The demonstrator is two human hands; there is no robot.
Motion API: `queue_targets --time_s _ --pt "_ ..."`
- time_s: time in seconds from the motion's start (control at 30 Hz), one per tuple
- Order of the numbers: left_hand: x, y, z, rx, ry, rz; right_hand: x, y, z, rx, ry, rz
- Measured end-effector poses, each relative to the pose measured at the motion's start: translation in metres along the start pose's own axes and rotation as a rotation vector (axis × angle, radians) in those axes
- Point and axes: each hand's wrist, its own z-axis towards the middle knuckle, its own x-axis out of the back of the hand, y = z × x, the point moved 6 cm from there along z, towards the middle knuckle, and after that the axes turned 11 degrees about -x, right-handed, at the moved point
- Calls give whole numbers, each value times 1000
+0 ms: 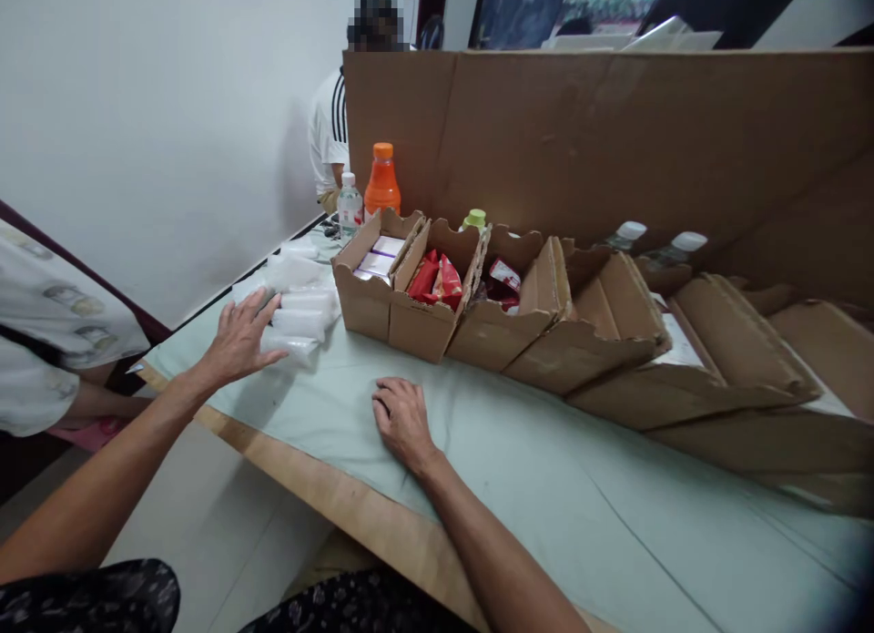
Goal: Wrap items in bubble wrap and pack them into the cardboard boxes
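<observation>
My left hand (pixel 238 337) is open, its fingers spread over a cluster of translucent white rolls (pixel 300 323) that look like bubble wrap. The fingertips are at the near edge of the rolls; whether they touch is hard to tell. On the pale green cloth (pixel 328 401) my right hand (pixel 404 419) rests palm down, its fingers loosely bent and nothing visible in it. Beyond it stands a row of open cardboard bins. The left bin (pixel 365 310) has white boxes (pixel 379 258), another bin (pixel 421 331) has red packets (pixel 437 280), and a third (pixel 505 337) has dark red packs (pixel 503 282).
A tall cardboard panel (pixel 601 141) rises behind the bins. An orange bottle (pixel 383 182) and a clear bottle (pixel 350 205) stand at the far left corner. One person (pixel 330 127) is behind the panel; another person's patterned clothing (pixel 68 287) is at the left. The wooden table edge (pixel 307 474) runs nearest me.
</observation>
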Motion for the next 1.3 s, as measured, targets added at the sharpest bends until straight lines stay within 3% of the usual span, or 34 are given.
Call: queue_targets --time_s 0.1,0.2,0.3,0.43,0.57,0.67,0.77,0.87,0.97,1.07,1.17,1.23,1.3 --pt "4 41 -38 83 174 -70 -1 -5 3 -12 -37 -20" --pt "-4 120 -59 -32 301 -233 4 -15 -8 -21 -80 -58" --pt "-15 204 -61 -156 364 -478 24 -16 -35 -36 -94 -97" --pt "-33 293 -44 -227 291 -813 78 18 -102 -130 -26 -116" --pt "-47 357 -29 -388 181 -931 164 96 -204 -355 296 23" --pt "-56 384 -21 -442 143 -970 235 165 -275 -512 601 2" --pt "-64 404 -12 -454 109 -970 296 228 -318 -632 800 -46" --pt "-73 424 -6 -511 99 -928 350 271 -333 -712 954 -98" --pt "-85 439 -7 -598 154 -842 401 279 -316 -692 1037 -199" --pt "-95 446 -13 -663 240 -733 439 262 -268 -595 907 -534" --pt "-100 450 -19 -709 289 -641 455 259 -220 -590 562 -752" --pt "-99 450 -21 -723 302 -622 458 261 -208 -605 424 -768" --pt "-98 450 -22 -724 308 -633 457 258 -213 -595 392 -759"
